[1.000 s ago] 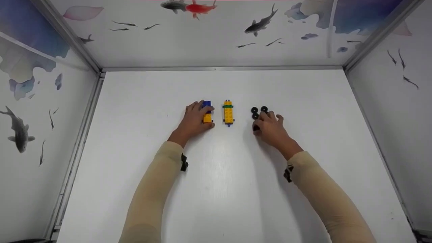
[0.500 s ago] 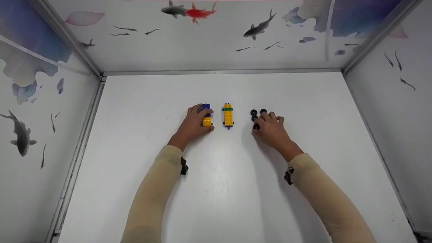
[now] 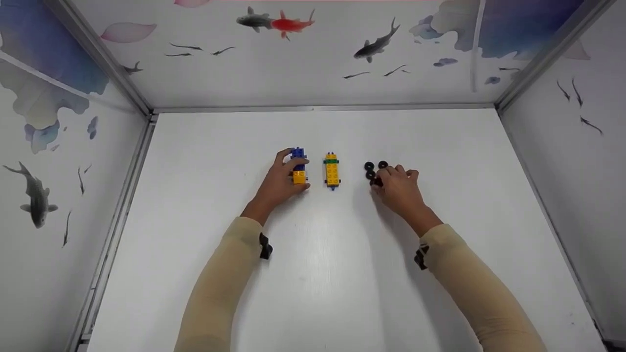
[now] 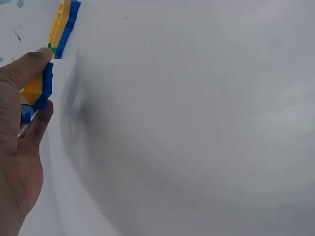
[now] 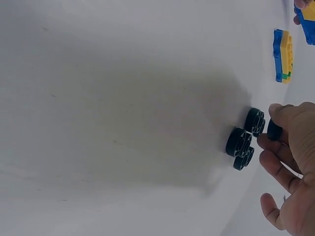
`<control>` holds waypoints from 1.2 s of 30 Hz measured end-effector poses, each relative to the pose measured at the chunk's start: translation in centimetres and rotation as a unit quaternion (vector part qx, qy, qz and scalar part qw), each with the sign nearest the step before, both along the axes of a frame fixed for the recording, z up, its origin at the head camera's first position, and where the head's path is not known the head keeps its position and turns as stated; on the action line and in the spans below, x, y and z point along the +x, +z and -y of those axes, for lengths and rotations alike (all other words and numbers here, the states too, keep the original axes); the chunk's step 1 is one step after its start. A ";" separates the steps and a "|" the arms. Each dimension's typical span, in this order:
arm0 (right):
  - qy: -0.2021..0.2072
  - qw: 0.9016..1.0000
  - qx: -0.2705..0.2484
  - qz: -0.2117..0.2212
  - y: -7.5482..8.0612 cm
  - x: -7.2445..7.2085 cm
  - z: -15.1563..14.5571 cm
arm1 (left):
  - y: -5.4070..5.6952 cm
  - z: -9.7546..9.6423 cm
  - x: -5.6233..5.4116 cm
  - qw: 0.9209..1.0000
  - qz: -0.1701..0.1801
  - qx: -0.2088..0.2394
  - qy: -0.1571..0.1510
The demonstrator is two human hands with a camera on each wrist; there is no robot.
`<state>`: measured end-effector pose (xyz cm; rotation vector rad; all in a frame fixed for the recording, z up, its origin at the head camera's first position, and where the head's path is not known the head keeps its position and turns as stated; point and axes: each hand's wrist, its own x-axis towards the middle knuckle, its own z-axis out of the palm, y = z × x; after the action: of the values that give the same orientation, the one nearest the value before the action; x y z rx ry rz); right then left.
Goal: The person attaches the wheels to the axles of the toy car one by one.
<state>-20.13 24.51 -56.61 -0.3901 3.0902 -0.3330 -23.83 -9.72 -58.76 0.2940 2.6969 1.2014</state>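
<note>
My left hand point(image 3: 280, 185) grips a blue-and-yellow toy-brick car point(image 3: 299, 177), its fingers around the far end and thumb at the near end. Beside it, apart, a longer yellow brick base point(image 3: 332, 173) with a green strip and blue axle ends lies on the white table. Farther right, my right hand point(image 3: 402, 189) pinches a black toy wheel point(image 5: 274, 129) between thumb and forefinger. Several black wheels point(image 3: 369, 166) sit close together just beyond the fingertips; the right wrist view shows a wheel point(image 5: 238, 141) flat on the table near them.
A white table point(image 3: 303, 274) carries everything. Low metal-framed panels printed with fish stand at the back point(image 3: 303, 83), left point(image 3: 54, 146) and right point(image 3: 547, 146). Both forearms reach in from the front, with a small black device at each wrist.
My right hand has shifted slightly right, and the pinched wheel shows less from above. The left index finger has lifted a little, baring more of the blue end. The head view has tilted slightly.
</note>
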 end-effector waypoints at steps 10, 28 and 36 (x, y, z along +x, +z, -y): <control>0.001 1.000 0.002 -0.004 0.0 0.0 0.3 | 0.0 -0.2 0.4 0.995 0.033 0.099 0.009; 0.007 0.999 -0.047 0.005 0.5 -0.1 0.6 | 0.1 0.0 1.2 0.982 0.057 0.181 -0.001; 0.015 0.994 -0.100 0.028 1.0 -0.2 1.6 | 0.1 -0.2 1.8 0.970 0.072 0.230 0.011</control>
<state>-20.37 22.96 -55.63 -0.4227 3.0007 -0.6452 -22.05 -9.57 -58.65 0.2231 2.2775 1.7731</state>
